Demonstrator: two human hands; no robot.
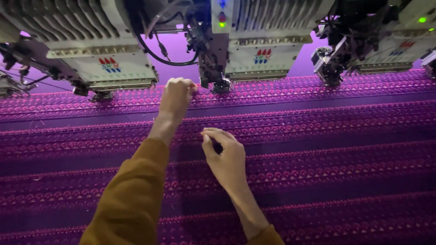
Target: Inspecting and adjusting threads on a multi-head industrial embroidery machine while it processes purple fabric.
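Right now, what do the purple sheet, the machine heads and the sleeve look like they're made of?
Purple sheet: woven fabric, matte, with raised rows of pink stitched motifs, so embroidered cloth.
Machine heads: pale painted housing, probably metal or hard plastic, with ribbed tops, dark metal needle parts below and black cables.
Sleeve: soft mustard cloth, matte, folds at the elbow; the weave is too blurred to tell.

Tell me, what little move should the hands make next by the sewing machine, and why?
Probably the left hand should ease its pinched fingers a little closer to the needle area of the middle embroidery head, since it is already raised beside it. The right hand hovers pinched over the purple fabric; whether it holds a thread is too small to tell.
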